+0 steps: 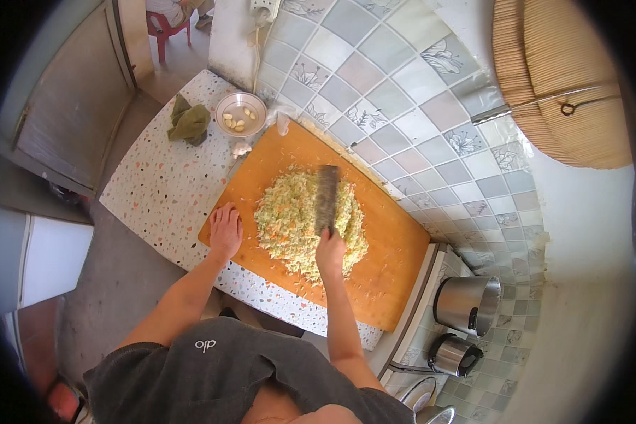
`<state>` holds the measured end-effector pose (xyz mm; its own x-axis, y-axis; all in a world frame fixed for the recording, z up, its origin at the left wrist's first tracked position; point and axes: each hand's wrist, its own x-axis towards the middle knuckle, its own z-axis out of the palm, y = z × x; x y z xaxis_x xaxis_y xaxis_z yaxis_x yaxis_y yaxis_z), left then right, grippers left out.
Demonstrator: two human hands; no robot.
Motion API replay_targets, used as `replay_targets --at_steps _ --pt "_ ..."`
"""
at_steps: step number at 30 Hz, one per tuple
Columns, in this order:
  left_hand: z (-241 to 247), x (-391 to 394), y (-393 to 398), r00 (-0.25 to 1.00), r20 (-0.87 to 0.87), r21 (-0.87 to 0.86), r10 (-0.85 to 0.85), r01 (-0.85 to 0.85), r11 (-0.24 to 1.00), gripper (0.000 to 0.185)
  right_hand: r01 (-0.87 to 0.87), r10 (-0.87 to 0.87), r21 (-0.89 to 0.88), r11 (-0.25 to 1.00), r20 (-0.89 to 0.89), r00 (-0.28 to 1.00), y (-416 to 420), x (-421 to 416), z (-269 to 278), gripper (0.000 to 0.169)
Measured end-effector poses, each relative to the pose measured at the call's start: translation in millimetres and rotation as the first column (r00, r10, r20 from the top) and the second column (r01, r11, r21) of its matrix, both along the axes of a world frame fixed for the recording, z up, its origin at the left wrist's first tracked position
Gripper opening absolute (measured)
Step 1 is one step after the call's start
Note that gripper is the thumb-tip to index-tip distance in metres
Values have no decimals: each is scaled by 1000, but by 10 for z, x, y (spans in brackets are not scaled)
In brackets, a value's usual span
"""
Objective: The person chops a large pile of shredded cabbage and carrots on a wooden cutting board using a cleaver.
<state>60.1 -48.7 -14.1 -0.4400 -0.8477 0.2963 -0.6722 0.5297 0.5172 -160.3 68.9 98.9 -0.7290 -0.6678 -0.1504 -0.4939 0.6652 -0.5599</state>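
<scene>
A broad mound of finely chopped vegetables [291, 222], pale green with orange bits, covers the middle of a wooden cutting board [387, 286]. My right hand [331, 252] grips the handle of a cleaver [327, 199], whose dark, slightly blurred blade is over the right part of the mound. Whether the edge touches the vegetables cannot be made out. My left hand [226, 230] rests on the board's left edge, fingers together and flat, with nothing seen in it. Small scraps lie scattered across the board around the mound.
Beyond the board stand a bowl [241, 114] with several peeled garlic cloves, a garlic bulb [241, 150] and a green cloth [190, 122] on the speckled countertop [148, 175]. A tiled wall [392, 106] borders the right side. Metal pots [464, 305] stand lower right. Someone sits beyond the doorway.
</scene>
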Motion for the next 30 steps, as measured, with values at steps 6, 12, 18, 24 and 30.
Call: replay_targets --at_steps 6,12,18,24,30 --pt "73 -51 -40 1000 -12 -15 -3 3 1000 20 -10 -22 327 945 94 995 165 -396 -388 42" --pt "95 -95 -53 999 -31 -9 -14 14 1000 20 110 -112 187 976 -2 994 247 -268 -449 42" --pt "112 -15 37 999 39 -3 10 -10 1000 23 -52 84 209 976 -150 985 270 -778 144 35" --pt "110 -93 20 1000 10 -9 -5 6 1000 22 -213 279 240 947 -291 915 21 -2139 -198 33" --pt "174 -118 -4 999 29 -35 14 -13 999 23 -413 472 246 877 -277 837 -975 -2144 -702 32"
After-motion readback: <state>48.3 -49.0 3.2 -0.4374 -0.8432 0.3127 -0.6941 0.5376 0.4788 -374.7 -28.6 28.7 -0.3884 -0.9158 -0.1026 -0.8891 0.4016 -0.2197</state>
